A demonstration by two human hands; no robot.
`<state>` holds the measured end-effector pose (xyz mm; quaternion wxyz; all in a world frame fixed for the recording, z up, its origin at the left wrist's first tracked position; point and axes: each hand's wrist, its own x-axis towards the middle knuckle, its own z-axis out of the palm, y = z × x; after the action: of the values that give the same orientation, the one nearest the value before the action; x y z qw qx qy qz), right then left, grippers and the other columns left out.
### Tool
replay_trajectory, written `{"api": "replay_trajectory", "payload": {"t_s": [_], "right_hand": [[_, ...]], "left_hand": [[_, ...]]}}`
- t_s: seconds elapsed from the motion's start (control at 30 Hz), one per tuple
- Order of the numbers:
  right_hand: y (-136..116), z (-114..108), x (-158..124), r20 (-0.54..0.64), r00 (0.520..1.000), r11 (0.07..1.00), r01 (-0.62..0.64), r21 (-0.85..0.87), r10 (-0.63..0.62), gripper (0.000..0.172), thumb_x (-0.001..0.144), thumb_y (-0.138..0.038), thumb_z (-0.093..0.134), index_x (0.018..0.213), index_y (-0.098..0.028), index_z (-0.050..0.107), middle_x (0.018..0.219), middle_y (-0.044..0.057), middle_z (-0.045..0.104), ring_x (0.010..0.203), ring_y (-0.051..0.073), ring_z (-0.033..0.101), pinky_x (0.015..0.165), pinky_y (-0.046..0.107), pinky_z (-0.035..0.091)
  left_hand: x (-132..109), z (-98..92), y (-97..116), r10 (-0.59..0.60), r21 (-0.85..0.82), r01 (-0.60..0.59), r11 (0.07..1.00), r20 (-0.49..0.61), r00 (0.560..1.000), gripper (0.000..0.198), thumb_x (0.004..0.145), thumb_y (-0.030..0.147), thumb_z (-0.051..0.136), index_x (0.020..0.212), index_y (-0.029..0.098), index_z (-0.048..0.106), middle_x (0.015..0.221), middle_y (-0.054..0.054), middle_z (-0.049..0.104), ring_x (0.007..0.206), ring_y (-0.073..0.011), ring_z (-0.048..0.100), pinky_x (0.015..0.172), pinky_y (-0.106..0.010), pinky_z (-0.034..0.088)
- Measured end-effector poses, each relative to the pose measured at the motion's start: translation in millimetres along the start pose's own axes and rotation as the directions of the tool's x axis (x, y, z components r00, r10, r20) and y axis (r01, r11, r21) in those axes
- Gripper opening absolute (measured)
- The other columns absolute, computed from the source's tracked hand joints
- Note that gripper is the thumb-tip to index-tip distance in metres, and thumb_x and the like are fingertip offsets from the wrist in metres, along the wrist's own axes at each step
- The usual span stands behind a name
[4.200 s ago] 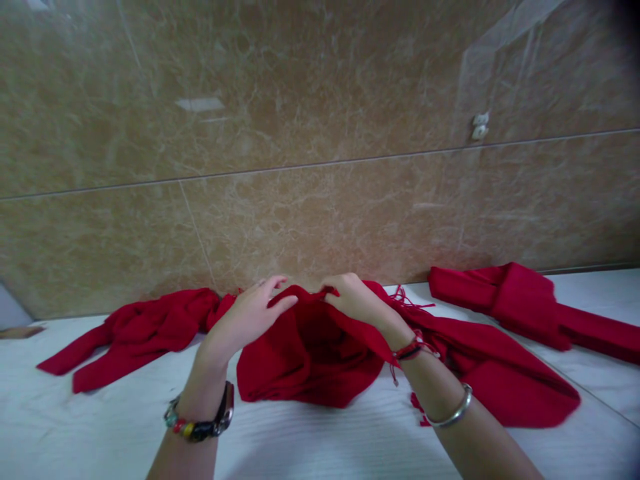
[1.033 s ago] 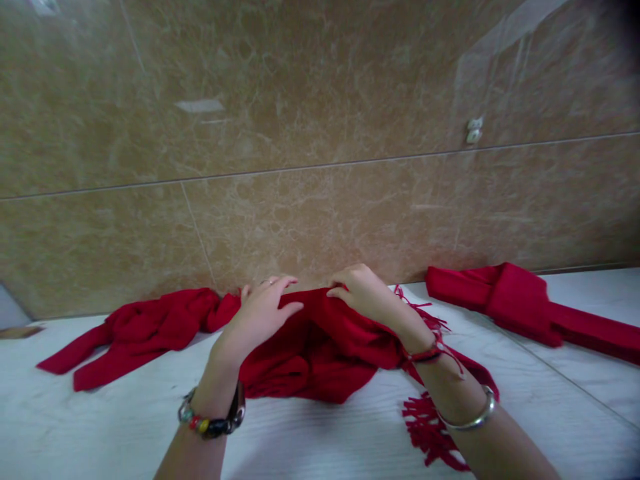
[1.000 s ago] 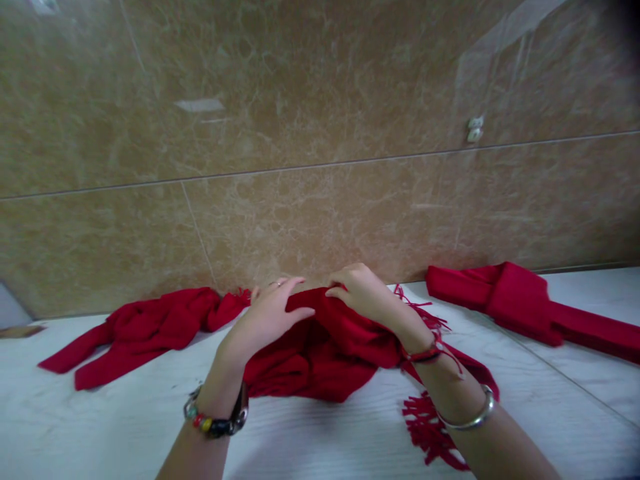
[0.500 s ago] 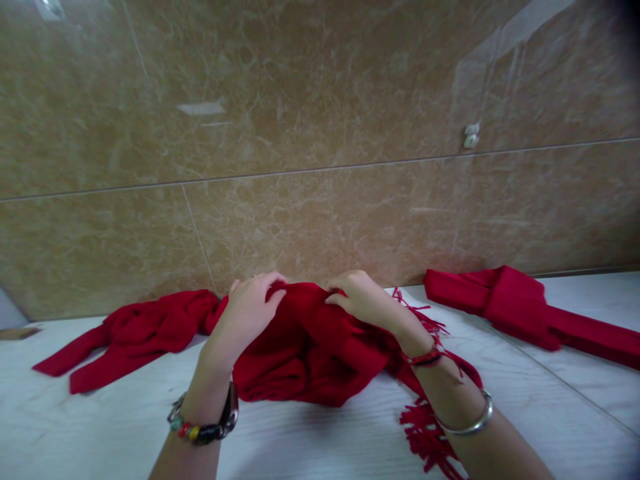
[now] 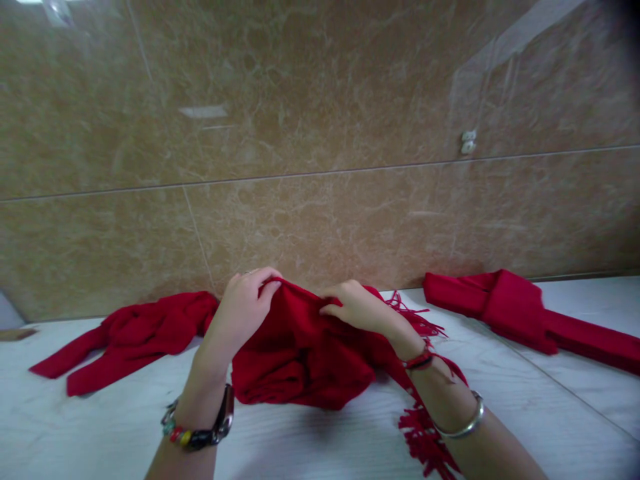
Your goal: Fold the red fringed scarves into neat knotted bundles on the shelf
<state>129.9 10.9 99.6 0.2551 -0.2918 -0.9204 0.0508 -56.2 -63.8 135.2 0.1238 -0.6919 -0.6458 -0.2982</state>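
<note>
A red fringed scarf lies bunched in the middle, its far edge lifted between my two hands. My left hand pinches that edge at the left, thumb towards me and fingers behind the cloth. Farther right, my right hand grips the same scarf, its fingertips partly hidden in the fabric. Tasselled ends of the scarf come out beyond and under my right forearm, one near the wall and one closer to me.
On the white wood-grain surface, a knotted red garment or cloth lies left and a neatly folded red cloth lies right. A brown marbled tile wall rises behind. A small brown piece sits at the far left.
My left hand has drawn slightly left and up, pulling the scarf's far edge into a straighter line. My right hand has shifted slightly down and left.
</note>
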Motion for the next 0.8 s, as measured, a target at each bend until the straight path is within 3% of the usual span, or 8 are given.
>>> {"api": "replay_trajectory", "payload": {"t_s": [0.13,0.27,0.4,0.5,0.67,0.8], "right_hand": [[-5,0,2,-0.108,0.994,0.999,-0.032,0.01,0.033,0.017,0.078,-0.017,0.053,0.086,-0.019,0.068,0.086,0.005,0.069,0.081,0.015,0.062,0.072,0.022,0.041],[-10,-2,2,-0.138,0.989,0.998,-0.047,0.037,0.052,0.018,0.077,-0.014,0.053,0.088,-0.018,0.067,0.088,0.006,0.068,0.08,0.015,0.061,0.072,0.022,0.041],[-4,-6,0,-0.03,0.999,0.993,-0.021,0.119,0.025,0.017,0.074,-0.021,0.06,0.089,-0.017,0.066,0.082,0.003,0.068,0.074,0.013,0.06,0.067,0.021,0.041],[4,-12,-3,0.006,1.0,0.986,0.01,0.167,-0.011,0.016,0.075,-0.027,0.059,0.084,-0.017,0.067,0.076,0.001,0.068,0.067,0.012,0.059,0.062,0.02,0.04],[17,-17,-5,-0.167,0.984,0.975,-0.019,0.222,0.057,0.015,0.077,-0.022,0.054,0.081,-0.018,0.068,0.081,0.001,0.069,0.074,0.013,0.06,0.067,0.021,0.041],[30,-21,-7,-0.355,0.925,0.985,-0.089,0.149,0.137,0.019,0.078,-0.015,0.05,0.081,-0.019,0.068,0.083,0.002,0.069,0.078,0.014,0.061,0.071,0.021,0.042]], "left_hand": [[-4,-1.9,-7,-0.08,0.075,0.07,0.995,0.141,0.987,0.025,0.079,0.029,0.045,0.098,0.022,0.06,0.1,-0.004,0.065,0.093,-0.0205,0.058,0.082,-0.032,0.041],[-6,10.0,-3,0.1,-0.082,-0.081,0.993,0.261,0.96,0.03,0.079,0.031,0.046,0.106,0.025,0.058,0.106,-0.002,0.064,0.097,-0.0196,0.057,0.085,-0.029,0.04],[-2,12.8,-1,0.093,0.01,-0.097,0.995,0.189,0.978,0.024,0.078,0.02,0.042,0.085,0.022,0.064,0.087,-0.002,0.067,0.083,-0.0185,0.06,0.079,-0.027,0.041],[0,6.8,-3,0.096,0.065,-0.104,0.992,0.109,0.989,0.02,0.078,0.02,0.044,0.08,0.021,0.064,0.085,-0.002,0.067,0.083,-0.0189,0.059,0.079,-0.029,0.041],[-1,3.1,2,0.093,0.029,-0.098,0.995,0.126,0.988,0.016,0.078,0.024,0.048,0.082,0.02,0.063,0.087,-0.003,0.066,0.083,-0.0186,0.059,0.077,-0.028,0.042],[2,10.8,-1,0.067,-0.01,-0.067,0.998,0.119,0.991,0.018,0.08,0.03,0.049,0.084,0.019,0.062,0.087,-0.004,0.067,0.08,-0.0184,0.06,0.074,-0.027,0.043]]}}
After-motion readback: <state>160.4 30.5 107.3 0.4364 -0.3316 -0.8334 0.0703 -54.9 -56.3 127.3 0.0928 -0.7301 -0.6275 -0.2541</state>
